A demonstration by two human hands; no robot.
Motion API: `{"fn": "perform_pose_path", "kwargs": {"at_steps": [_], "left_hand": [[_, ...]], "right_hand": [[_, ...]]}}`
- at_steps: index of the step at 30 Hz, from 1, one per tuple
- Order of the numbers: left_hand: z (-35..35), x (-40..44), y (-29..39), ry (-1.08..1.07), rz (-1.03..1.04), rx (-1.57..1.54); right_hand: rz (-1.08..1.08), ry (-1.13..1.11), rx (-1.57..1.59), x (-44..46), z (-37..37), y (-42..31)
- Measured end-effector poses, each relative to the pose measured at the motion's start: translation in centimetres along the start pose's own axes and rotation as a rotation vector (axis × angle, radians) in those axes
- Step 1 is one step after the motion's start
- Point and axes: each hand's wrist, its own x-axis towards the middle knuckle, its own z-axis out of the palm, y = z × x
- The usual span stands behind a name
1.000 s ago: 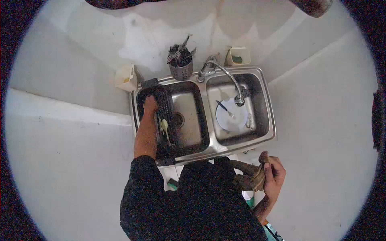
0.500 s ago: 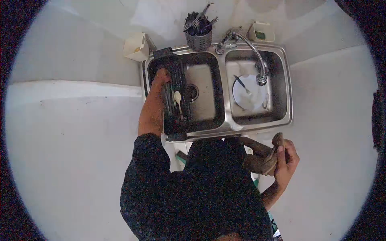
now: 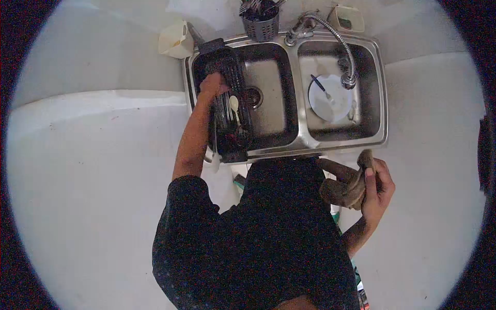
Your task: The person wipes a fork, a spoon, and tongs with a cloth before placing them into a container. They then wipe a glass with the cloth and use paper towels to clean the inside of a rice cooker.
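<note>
Right grip (image 3: 381, 187) clenched around a brown cloth (image 3: 343, 192), right of centre in the frame.
The left grip (image 3: 212, 85) is placed over the black rack (image 3: 235, 72) in the left basin (image 3: 271, 93), upper left of centre; whether anything is grasped by it cannot be told. A pale spoon (image 3: 235, 105) is laid in the rack just beside it. In the right basin (image 3: 310, 61), upper right, a dark-handled fork (image 3: 318, 82) is rested on a white plate (image 3: 328, 111).

No lettering, label, brand, number or sign can be read. On the narrow, multicoloured patch (image 3: 363, 298) at the lower right of the frame, beside the black short-sleeved shirt (image 3: 258, 232), the marks are too small and grainy to make out.
</note>
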Motion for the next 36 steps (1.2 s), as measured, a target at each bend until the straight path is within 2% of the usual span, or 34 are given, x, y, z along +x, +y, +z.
{"fn": "perform_pose_path", "kwargs": {"at_steps": [3, 6, 9, 12, 15, 18, 22, 24, 27, 33, 36], "left_hand": [[0.2, -0.6, 0.7, 0.106, 0.029, 0.082], [-1.3, -1.2, 3.1, 0.02, -0.023, 0.166], [-0.4, 0.2, 3.3, 0.03, -0.033, 0.255], [-0.9, 1.2, 3.6, -0.069, -0.045, 0.326], [-1.1, 2.1, 3.6, -0.2, -0.054, 0.236], [1.7, 5.5, 0.6, -0.364, -0.021, 0.085], [3.8, 6.3, -1.2, -0.362, -0.099, 0.029], [4.6, 6.7, -2.6, -0.454, -0.046, 0.02], [5.1, 7.4, -3.9, -0.806, 0.286, 0.019], [4.4, 1.3, -3.1, -0.032, 0.172, 0.081], [8.6, 2.4, -6.2, 0.174, 0.009, -0.117]], "right_hand": [[-0.012, -0.053, 0.02, 0.3, 0.5, -0.3], [0.001, -0.072, 0.029, 0.4, 0.7, -0.6], [0.015, -0.059, 0.018, 0.2, 0.6, -0.7], [0.011, -0.021, 0.024, 0.0, 0.3, -0.5], [0.013, 0.004, 0.038, -0.5, -0.2, 0.2], [0.028, 0.025, 0.045, -0.9, -0.6, 0.3], [0.048, 0.068, 0.043, -1.5, -1.1, 0.9], [0.051, 0.074, 0.048, -1.7, -1.2, 1.2], [0.041, 0.062, 0.04, -1.4, -1.2, 1.5], [0.002, 0.034, 0.064, -0.7, -1.0, 1.0], [-0.005, 0.021, 0.036, -0.3, -0.9, 0.6]]}}
